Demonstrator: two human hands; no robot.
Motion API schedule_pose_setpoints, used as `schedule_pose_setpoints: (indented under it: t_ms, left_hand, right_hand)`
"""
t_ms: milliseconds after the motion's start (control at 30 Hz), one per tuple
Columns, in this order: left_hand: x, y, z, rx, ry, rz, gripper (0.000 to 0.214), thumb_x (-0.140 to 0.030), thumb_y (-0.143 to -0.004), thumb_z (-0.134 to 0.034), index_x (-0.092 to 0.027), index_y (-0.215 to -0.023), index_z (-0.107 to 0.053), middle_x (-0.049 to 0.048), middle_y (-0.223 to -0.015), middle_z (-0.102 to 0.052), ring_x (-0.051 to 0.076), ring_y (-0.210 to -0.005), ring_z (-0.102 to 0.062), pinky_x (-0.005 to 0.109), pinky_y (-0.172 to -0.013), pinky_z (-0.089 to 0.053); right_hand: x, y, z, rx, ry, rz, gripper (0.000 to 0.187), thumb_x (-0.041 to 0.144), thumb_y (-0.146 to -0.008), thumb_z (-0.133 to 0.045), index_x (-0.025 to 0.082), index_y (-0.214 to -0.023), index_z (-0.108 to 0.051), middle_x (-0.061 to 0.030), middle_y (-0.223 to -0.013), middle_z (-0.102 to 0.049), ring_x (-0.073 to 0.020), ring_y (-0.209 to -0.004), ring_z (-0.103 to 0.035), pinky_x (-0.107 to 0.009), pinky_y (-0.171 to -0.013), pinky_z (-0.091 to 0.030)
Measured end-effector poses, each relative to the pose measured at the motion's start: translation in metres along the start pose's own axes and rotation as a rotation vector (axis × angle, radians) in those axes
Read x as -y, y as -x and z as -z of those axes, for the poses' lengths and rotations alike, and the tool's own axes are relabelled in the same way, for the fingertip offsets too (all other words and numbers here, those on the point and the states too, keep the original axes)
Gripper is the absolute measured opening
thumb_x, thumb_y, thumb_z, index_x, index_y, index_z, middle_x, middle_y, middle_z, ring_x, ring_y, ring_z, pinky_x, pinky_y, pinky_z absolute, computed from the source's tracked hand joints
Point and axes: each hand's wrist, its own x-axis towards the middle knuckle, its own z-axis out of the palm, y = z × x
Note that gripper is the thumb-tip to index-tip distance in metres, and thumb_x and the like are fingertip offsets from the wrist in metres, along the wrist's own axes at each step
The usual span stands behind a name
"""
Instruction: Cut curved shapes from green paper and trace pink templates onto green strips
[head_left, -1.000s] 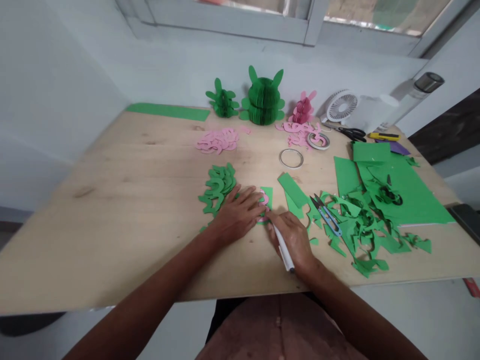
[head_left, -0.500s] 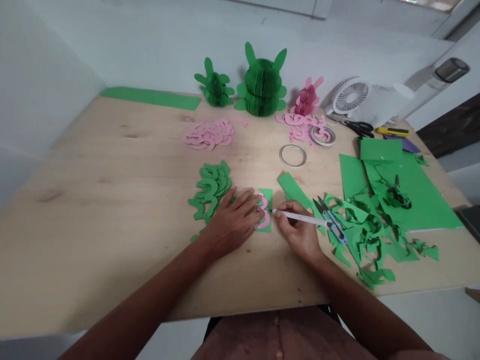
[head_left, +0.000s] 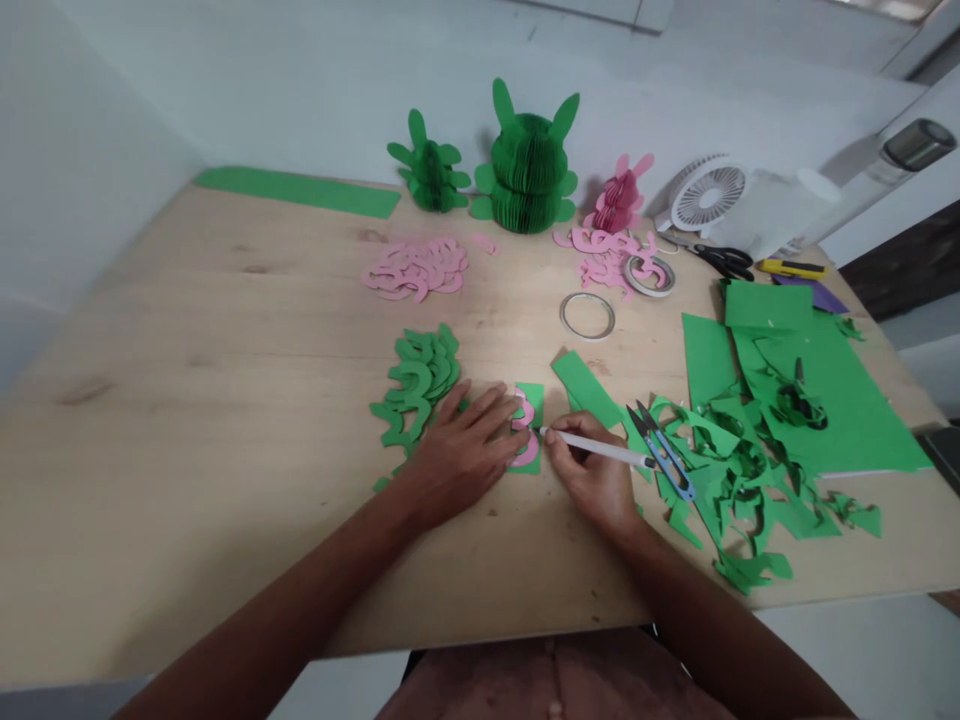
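Observation:
My left hand (head_left: 466,455) lies flat with its fingers stretched out, their tips resting on a curvy pink paper cutout (head_left: 526,450). Beneath that cutout is a small green paper rectangle (head_left: 537,394), partly covered by my fingers. A white pen (head_left: 606,450) is gripped in my right hand (head_left: 598,485), its tip at the right edge of the green rectangle, beside the cutout. Left of my left hand is a heap of curved green cutouts (head_left: 420,372). Blue thread snips (head_left: 673,462) lie just right of the pen's back end.
Green scraps (head_left: 739,455) and green sheets (head_left: 855,400) spread over the right side. Farther back are pink cutouts (head_left: 416,268), a tape roll (head_left: 650,276), a thin ring (head_left: 587,316), paper figures (head_left: 529,175), a white fan (head_left: 709,195), black scissors (head_left: 724,262) and a yellow cutter (head_left: 791,268).
The pen has tilted a little and its tip sits slightly lower along the cutout. My left hand stays on the cutout. The whole view has shifted slightly.

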Motion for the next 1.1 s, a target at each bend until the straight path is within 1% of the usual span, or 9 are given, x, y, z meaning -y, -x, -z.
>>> schedule_pose_setpoints:
  t_ms: [167,333,433,833,1100]
  left_hand:
    - [-0.0008,-0.0004,0.0015,0.01,0.01,0.007,0.027,-0.017,-0.085,-0.052,-0.026,-0.106,-0.066,0.0061,-0.13,-0.06,0.027,-0.127,-0.049,0.056,-0.112,-0.025]
    - [-0.0006,-0.0003,0.0008,0.001,0.013,0.003,0.027,-0.017,-0.085,-0.053,-0.026,-0.107,-0.066,0.0065,-0.131,-0.059,0.027,-0.127,-0.049,0.055,-0.113,-0.024]
    - [0.0,0.0001,-0.0002,-0.003,0.009,0.006,0.026,-0.019,-0.086,-0.053,-0.026,-0.107,-0.066,0.0063,-0.131,-0.059,0.026,-0.127,-0.049,0.054,-0.114,-0.024]
    - [0.0014,0.0027,-0.0027,0.016,0.014,-0.001,0.026,-0.02,-0.087,-0.052,-0.025,-0.11,-0.065,0.0063,-0.133,-0.058,0.026,-0.128,-0.048,0.055,-0.113,-0.023]
    - [0.0015,0.0023,-0.0021,0.028,0.017,0.0,0.026,-0.021,-0.088,-0.052,-0.025,-0.111,-0.064,0.006,-0.133,-0.058,0.027,-0.128,-0.048,0.055,-0.113,-0.022]
  right_hand:
    - [-0.0002,0.0002,0.0001,0.013,0.018,-0.002,0.012,0.029,-0.083,-0.059,0.02,-0.075,-0.06,0.0015,-0.06,-0.061,-0.0117,-0.05,-0.054,-0.023,-0.047,-0.04]
    - [-0.0007,0.0,0.0002,0.007,0.039,0.017,0.013,0.03,-0.083,-0.059,0.019,-0.075,-0.061,0.0009,-0.061,-0.063,-0.0119,-0.051,-0.055,-0.023,-0.049,-0.042]
    - [-0.0008,-0.0001,-0.0001,0.007,0.029,0.012,0.014,0.031,-0.083,-0.059,0.019,-0.075,-0.061,0.0011,-0.06,-0.062,-0.0119,-0.05,-0.054,-0.023,-0.047,-0.041]
    - [-0.0044,0.0006,-0.0004,0.035,0.0,-0.001,0.011,0.029,-0.082,-0.06,0.02,-0.076,-0.061,0.0006,-0.064,-0.064,-0.0126,-0.053,-0.056,-0.024,-0.051,-0.043]
    - [-0.0041,0.0014,-0.0004,0.025,-0.04,-0.021,0.01,0.028,-0.081,-0.06,0.02,-0.075,-0.06,0.0019,-0.062,-0.061,-0.0118,-0.052,-0.054,-0.023,-0.05,-0.041]
